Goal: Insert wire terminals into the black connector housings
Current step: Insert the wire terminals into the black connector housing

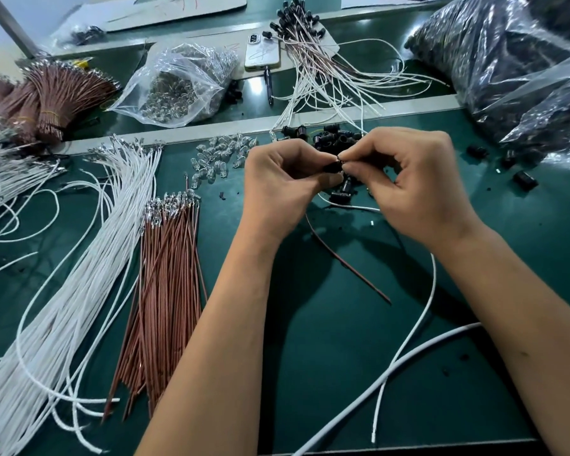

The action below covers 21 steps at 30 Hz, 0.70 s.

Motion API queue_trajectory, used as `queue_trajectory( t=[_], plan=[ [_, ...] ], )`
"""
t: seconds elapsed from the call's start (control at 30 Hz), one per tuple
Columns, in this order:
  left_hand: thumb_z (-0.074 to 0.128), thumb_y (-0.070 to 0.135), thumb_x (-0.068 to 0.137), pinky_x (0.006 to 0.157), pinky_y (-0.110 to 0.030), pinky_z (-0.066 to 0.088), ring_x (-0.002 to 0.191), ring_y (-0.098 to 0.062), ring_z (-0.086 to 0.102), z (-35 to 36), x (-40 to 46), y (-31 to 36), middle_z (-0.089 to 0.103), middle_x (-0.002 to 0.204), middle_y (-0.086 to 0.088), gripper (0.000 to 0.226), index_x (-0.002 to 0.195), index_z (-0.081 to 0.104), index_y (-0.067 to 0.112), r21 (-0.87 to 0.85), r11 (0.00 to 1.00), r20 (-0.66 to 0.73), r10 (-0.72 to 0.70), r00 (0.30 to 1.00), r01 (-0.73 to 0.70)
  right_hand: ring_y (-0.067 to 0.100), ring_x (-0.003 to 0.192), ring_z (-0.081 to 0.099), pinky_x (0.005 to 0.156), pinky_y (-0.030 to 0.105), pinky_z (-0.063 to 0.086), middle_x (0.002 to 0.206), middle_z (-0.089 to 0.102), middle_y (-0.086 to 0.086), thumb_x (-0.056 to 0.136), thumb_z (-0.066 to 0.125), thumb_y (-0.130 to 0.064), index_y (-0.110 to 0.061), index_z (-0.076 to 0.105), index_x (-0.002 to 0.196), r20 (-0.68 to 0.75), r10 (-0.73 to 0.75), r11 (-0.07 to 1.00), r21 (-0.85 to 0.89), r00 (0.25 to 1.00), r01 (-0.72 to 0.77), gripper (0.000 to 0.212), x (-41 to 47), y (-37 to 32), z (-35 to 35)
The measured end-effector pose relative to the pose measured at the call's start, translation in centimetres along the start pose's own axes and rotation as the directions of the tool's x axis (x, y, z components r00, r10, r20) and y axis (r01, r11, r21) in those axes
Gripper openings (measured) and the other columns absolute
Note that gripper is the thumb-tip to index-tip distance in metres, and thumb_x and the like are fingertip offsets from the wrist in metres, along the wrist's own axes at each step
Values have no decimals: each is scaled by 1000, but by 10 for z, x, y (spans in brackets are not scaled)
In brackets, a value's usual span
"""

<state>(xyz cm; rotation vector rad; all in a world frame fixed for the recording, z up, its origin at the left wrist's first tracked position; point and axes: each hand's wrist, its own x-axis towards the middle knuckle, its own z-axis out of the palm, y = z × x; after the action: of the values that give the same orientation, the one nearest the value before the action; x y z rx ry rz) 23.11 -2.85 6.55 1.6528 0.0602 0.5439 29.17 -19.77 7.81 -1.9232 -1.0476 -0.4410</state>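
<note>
My left hand [282, 182] pinches a small black connector housing [332, 166] above the green mat. A brown wire [346, 261] hangs from under that hand toward me. My right hand [418, 179] pinches the terminal end of a white wire [408, 343] right at the housing's opening, and that wire trails down past my right wrist. Loose black housings [334, 138] lie in a pile just behind my fingers. How deep the terminal sits in the housing is hidden by my fingertips.
Brown terminal wires [165, 274] and white terminal wires [79, 274] lie in bundles at left. Small clear bulbs [218, 159] are scattered near the housings. Finished assemblies [313, 60], a phone [262, 51], a bag of bulbs [178, 87] and dark bags [514, 67] sit behind.
</note>
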Motion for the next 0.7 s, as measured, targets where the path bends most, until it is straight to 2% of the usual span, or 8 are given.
queue_trajectory(
  t=[0.1, 0.2, 0.3, 0.43, 0.53, 0.63, 0.7],
  plan=[
    [84, -14, 67, 75, -41, 62, 73, -30, 74, 0, 0, 0, 75, 80, -18, 23, 85, 74, -3, 19, 1000, -6, -2, 1000, 2, 13, 74, 68, 69, 21, 51, 83, 75, 2, 89, 80, -5, -5, 79, 92, 6, 25, 999, 21, 1000, -25, 3, 0, 2, 1],
    [84, -13, 68, 74, -42, 63, 76, -34, 75, 1, -2, 0, 76, 81, -19, 21, 84, 74, -5, 55, 998, -6, 32, 999, -32, 2, 71, 64, 68, 17, 48, 80, 74, -1, 89, 79, -7, -9, 79, 93, 23, 99, 990, 97, 995, -101, 4, -1, 6, 2],
    [85, -11, 69, 71, -32, 60, 74, -25, 76, 2, -2, 1, 76, 80, -13, 19, 83, 75, -4, 116, 991, -3, 66, 998, -65, -3, 67, 59, 66, 17, 46, 77, 71, -6, 89, 78, -8, -12, 78, 93, 63, 153, 970, 180, 986, -162, 6, -2, 11, 2],
    [87, -8, 68, 67, -24, 56, 70, -13, 75, 3, -2, 0, 76, 77, -7, 19, 81, 76, -1, 201, 975, 16, 95, 995, -96, -4, 65, 58, 64, 15, 45, 76, 71, -7, 88, 78, -8, -13, 78, 92, 90, 166, 963, 200, 982, -181, 6, -4, 15, 2],
    [88, -7, 67, 66, -21, 55, 68, -6, 72, 1, -2, 0, 75, 76, -3, 21, 81, 76, 2, 185, 978, 38, 92, 995, -98, 3, 68, 65, 66, 21, 54, 79, 75, 5, 89, 77, -3, -9, 76, 94, 111, 176, 936, 287, 978, -201, 8, -4, 16, 0],
    [86, -11, 67, 68, -24, 57, 70, -13, 74, 2, -1, 1, 75, 77, -10, 24, 84, 75, 1, 101, 992, 54, 72, 996, -78, 16, 72, 71, 72, 37, 62, 83, 75, 17, 90, 76, 2, -4, 75, 95, 132, 180, 908, 360, 975, -216, 8, -2, 17, -2],
    [84, -15, 68, 69, -25, 58, 70, -16, 74, 3, -2, 1, 75, 77, -13, 25, 86, 74, -1, 30, 999, 61, 33, 998, -35, 18, 74, 72, 75, 39, 62, 85, 75, 19, 90, 76, 2, -5, 75, 96, 142, 172, 903, 373, 975, -214, 10, -2, 18, -4]
  ],
)
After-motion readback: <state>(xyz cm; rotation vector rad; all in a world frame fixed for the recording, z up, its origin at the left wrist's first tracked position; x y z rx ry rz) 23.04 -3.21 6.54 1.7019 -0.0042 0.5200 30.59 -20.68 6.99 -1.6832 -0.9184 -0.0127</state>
